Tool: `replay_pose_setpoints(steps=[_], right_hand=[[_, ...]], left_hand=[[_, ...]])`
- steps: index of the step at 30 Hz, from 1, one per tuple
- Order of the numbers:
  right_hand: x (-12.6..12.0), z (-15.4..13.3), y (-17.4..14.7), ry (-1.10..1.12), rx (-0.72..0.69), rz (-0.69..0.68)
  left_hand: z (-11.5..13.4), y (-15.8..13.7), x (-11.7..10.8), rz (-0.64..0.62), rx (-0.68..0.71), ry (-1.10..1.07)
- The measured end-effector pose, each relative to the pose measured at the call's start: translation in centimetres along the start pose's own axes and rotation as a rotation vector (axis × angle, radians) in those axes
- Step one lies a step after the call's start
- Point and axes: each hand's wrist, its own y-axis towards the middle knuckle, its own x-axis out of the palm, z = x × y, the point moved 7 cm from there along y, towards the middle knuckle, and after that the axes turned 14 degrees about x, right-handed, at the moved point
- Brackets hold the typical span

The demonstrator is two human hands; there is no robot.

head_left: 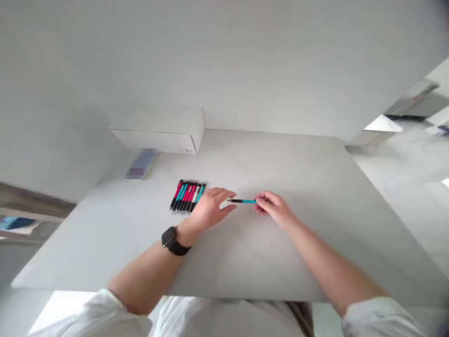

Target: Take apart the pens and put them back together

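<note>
A teal pen with a black grip (242, 201) lies level in front of me, its tip pointing left. My right hand (271, 206) pinches it by its right end. Around the tip, my left hand (214, 206) holds its thumb and fingers apart, with a gap between them and the pen. Left of that hand, a row of pens (184, 196) in red, teal and white with black grips lies side by side on the table. The left hand covers part of the row's right side.
A long white box (154, 140) stands at the table's back left against the wall. In front of it lies a blurred-out flat item (142, 164). The white table (280, 262) reaches to my body, and its right edge slants toward the floor area.
</note>
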Motion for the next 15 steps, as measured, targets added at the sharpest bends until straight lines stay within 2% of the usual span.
replay_pose_setpoints(steps=[7,15], right_hand=[[0.5,0.5,0.0,0.0,0.005,-0.017],[1.7,0.7,-0.1,-0.154,-0.125,0.082]], left_hand=[[0.3,0.0,0.2,0.02,-0.05,0.019],[-1.1,-2.0,0.2,0.047,-0.16,-0.099]])
